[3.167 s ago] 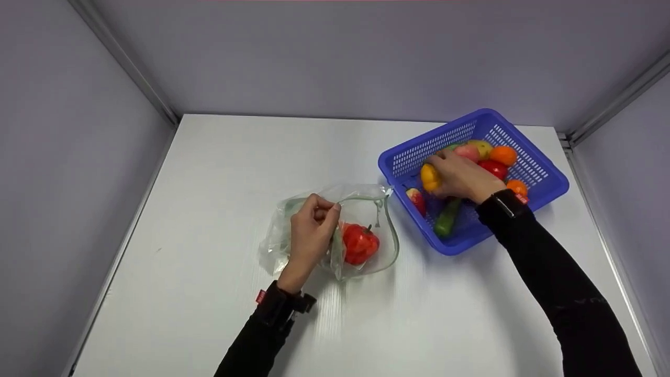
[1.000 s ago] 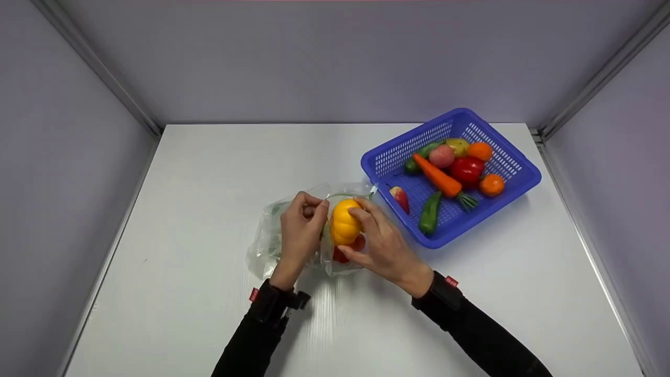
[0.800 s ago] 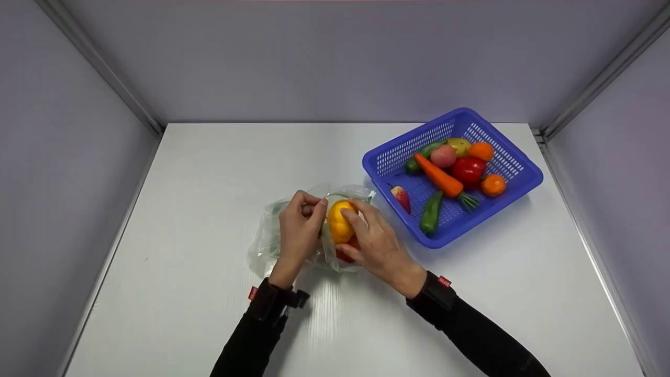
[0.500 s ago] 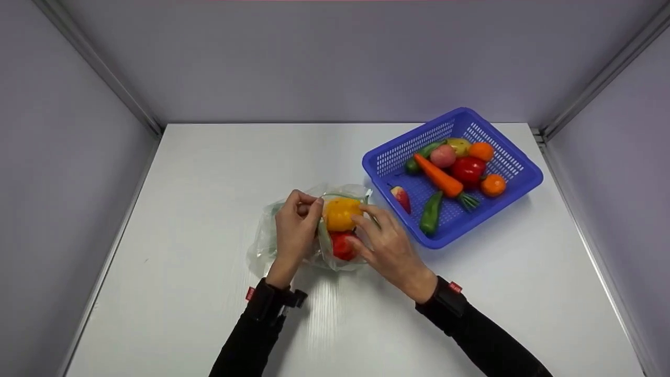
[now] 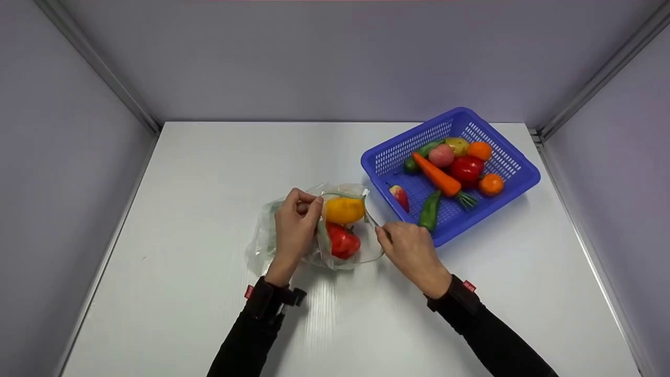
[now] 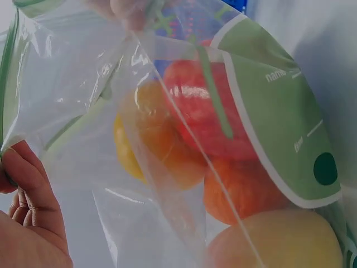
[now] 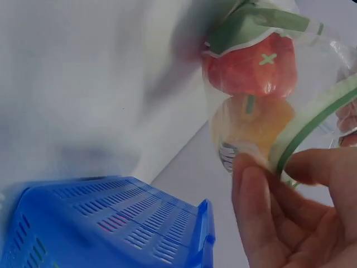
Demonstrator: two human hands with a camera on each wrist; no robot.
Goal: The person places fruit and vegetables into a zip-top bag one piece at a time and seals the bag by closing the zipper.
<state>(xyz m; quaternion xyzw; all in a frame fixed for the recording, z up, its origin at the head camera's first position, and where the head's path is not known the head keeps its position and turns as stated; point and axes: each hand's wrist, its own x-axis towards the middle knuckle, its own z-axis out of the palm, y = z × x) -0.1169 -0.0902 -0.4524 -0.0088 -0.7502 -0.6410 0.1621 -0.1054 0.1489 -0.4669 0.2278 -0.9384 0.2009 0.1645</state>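
Note:
A clear zip bag (image 5: 261,246) with a green-edged mouth lies on the white table. My left hand (image 5: 296,225) pinches one side of that mouth, thumb against fingertips. On the opposite side my right hand (image 5: 413,251) grips the rim; in the right wrist view its thumb and fingers pinch the green zip strip (image 7: 318,120). Just inside the mouth rest a yellow bell pepper (image 5: 344,210) and a red bell pepper (image 5: 343,242). Through the plastic, the left wrist view also shows an orange round piece (image 6: 240,190) and a pale yellow round piece (image 6: 279,240).
Right of the bag stands a blue slotted basket (image 5: 523,196), its near-left corner close to my right hand. It holds a carrot (image 5: 437,175), a green pepper (image 5: 429,212), a red tomato-like piece (image 5: 466,170), oranges and several other pieces. Grey walls enclose the table.
My right hand brought the yellow bell pepper from the basket to the bag, let it go inside, then moved right and took hold of the bag's rim. My left hand keeps its pinch.

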